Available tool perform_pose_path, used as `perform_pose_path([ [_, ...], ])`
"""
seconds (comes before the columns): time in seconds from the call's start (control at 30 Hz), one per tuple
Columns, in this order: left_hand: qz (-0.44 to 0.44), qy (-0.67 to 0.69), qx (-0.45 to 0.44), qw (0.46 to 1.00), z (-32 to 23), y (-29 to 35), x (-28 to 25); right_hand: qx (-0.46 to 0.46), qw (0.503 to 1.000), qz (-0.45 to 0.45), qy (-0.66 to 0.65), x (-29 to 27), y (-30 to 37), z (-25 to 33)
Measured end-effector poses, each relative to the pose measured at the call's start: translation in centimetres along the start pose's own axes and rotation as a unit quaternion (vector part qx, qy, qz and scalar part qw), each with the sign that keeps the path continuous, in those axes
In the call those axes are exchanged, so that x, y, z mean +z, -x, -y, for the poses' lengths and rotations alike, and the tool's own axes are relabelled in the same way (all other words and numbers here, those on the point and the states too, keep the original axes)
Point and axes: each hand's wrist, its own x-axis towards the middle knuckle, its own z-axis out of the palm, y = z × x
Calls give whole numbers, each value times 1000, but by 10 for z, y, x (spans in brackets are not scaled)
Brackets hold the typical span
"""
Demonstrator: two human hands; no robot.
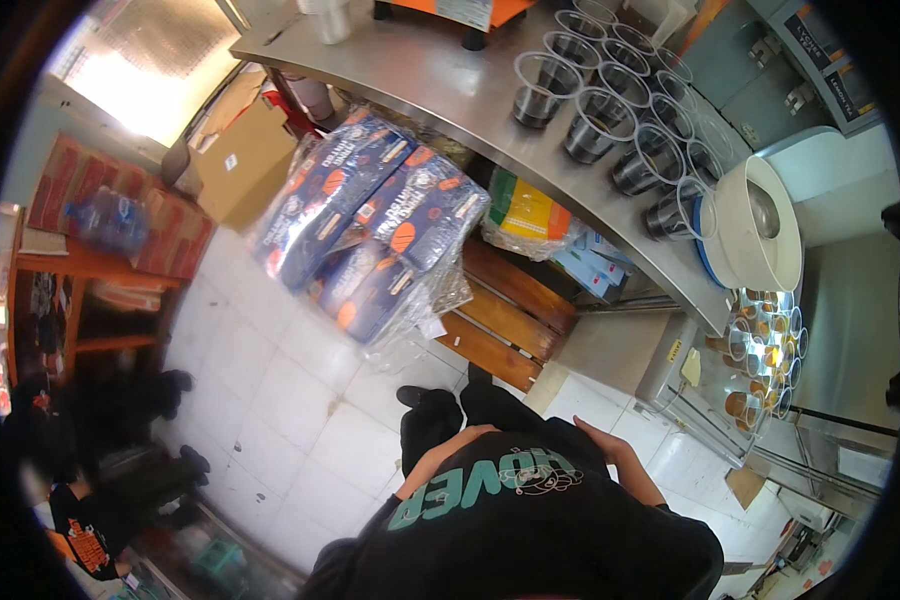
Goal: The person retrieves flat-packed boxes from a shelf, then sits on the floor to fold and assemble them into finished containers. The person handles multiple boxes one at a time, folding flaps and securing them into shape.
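Observation:
My left hand [467, 436] lies by the waist of my black printed top [530, 520], with its fingers stretched along the cloth. On the other side of my waist, my right hand [598, 437] rests by the hem with its fingers extended. Neither hand shows anything held, though the cloth partly hides both. Ahead of me, plastic-wrapped dark blue packs [335, 190] are stacked low down. Several clear plastic cups [600, 130] with dark contents stand in rows on the steel counter [450, 85].
A cream round container [755, 225] sits at the counter's right end. Beyond it, cups with amber contents [760, 350] stand on a lower surface. An orange slatted wooden platform [495, 310] is under the counter. Cardboard boxes [245, 165] lie left; another person [95, 520] is at lower left.

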Motion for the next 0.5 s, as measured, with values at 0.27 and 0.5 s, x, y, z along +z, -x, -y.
perform_pose_path([
  [0.27,-95,-10,184,978,-46,79,-65,-129,956,-60,256,131,12,103],
  [0.5,-211,125,164,955,-12,169,-110,-38,916,59,396,258,-28,204],
])
